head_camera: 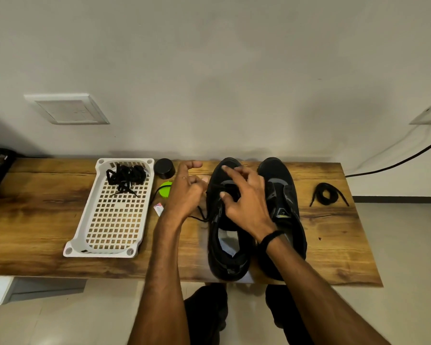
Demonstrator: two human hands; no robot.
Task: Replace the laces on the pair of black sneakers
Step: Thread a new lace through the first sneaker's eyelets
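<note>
Left hand point(187, 192) has its fingers curled in beside the left sneaker point(228, 252). It seems to pinch the black lace point(201, 217) trailing from the eyelets, though the pinch itself is blurred. Right hand point(245, 202) hovers spread over that shoe's tongue, fingers bent, gripping nothing I can make out. Both sneakers stand on the wooden table point(47, 220), long axes running 6 to 12 o'clock, toes at 12. The right sneaker point(283, 192) sits just beside the left one, at its 3 o'clock. From the eyelets the lace leads off towards 9 o'clock, so the left hand is nearer and a pull that way looks due. A coiled lace point(327, 195) lies further out at 3 o'clock, and a white basket point(85, 235) of laces at 9.
</note>
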